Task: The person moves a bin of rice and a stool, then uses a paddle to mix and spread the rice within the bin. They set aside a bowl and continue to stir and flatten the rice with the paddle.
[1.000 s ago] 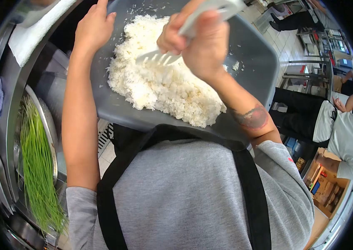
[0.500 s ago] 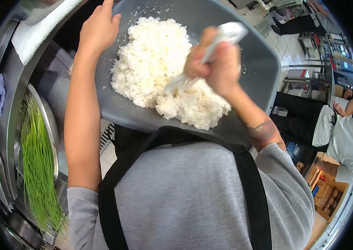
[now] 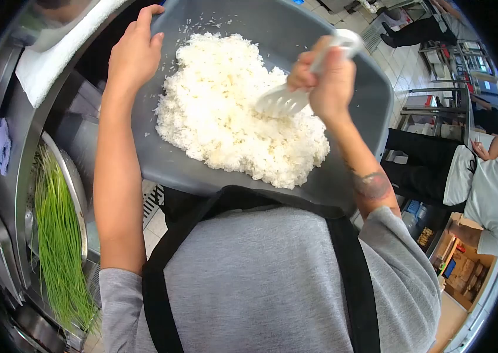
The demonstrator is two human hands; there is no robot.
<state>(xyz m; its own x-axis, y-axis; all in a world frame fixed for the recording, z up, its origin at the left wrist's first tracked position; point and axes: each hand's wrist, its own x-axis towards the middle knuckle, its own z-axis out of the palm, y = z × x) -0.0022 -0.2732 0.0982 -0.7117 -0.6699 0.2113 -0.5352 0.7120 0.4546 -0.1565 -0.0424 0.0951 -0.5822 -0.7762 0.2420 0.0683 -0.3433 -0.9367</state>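
Kitchen [image 3: 399, 65]; right hand [image 3: 332, 79] around white paddle [image 3: 282, 102]

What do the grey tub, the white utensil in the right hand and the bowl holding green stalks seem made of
Grey tub: probably plastic, matte, evenly coloured with rounded corners. White utensil: likely plastic too, smooth-looking, though slightly blurred. Bowl: looks like metal, its silvery rim catching light.

White rice [image 3: 219, 112], grey tub [image 3: 369, 94]
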